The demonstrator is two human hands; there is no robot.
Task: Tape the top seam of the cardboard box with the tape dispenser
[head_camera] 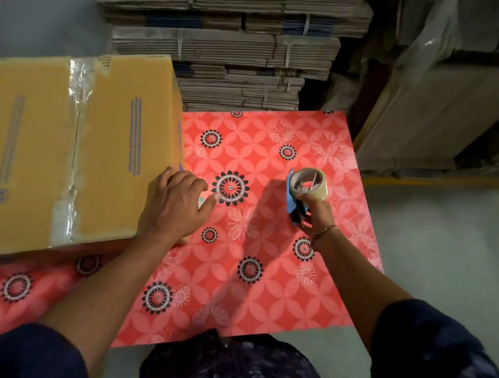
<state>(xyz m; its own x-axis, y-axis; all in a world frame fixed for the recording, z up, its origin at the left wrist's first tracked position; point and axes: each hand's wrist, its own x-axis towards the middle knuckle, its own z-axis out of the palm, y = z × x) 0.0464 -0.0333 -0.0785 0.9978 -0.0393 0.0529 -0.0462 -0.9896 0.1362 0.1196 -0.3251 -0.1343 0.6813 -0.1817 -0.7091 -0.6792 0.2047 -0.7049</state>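
- The box (73, 155) sits at the left edge of the red mat (267, 250), and shiny tape (77, 107) already runs along its top seam.
- The left hand (174, 206) rests loose and open at the box's right corner, holding nothing. A push here could slide the box off the mat.
- The right hand (315, 215) grips the tape dispenser (304, 190), well apart from the box. Its loose tape end might stick to itself.
- The tape looks wrinkly, so it may peel.

No legible txt; blurred blue print on cardboard box (34, 146), unreadable.
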